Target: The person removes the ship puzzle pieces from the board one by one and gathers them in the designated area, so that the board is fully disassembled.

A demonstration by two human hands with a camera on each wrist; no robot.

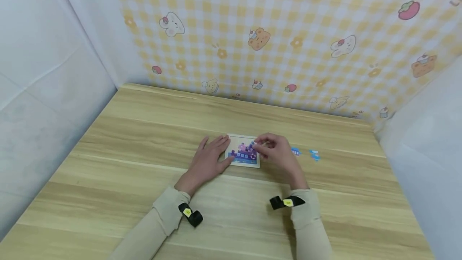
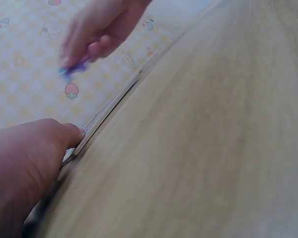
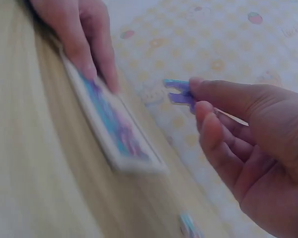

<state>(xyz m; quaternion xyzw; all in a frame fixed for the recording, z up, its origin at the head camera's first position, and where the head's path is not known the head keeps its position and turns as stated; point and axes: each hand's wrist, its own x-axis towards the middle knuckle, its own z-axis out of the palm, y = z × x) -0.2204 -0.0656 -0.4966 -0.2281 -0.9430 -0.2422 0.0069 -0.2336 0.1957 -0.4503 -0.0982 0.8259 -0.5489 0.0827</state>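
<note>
A small jigsaw board with a pale frame lies on the table, its lower part filled with a purple ship on blue water. My left hand rests at the board's left side, fingers straight and thumb on the lower left of the picture. Above the board's right side, my right hand pinches a purple and blue jigsaw piece between thumb and fingers. In the right wrist view that piece is held clear of the board. The upper part of the board shows bare backing.
Two spots of loose blue jigsaw pieces lie right of the board: one piece close to the right hand, and blue pieces farther right. Behind the wooden table hangs a yellow checked cloth; white sheets stand at both sides.
</note>
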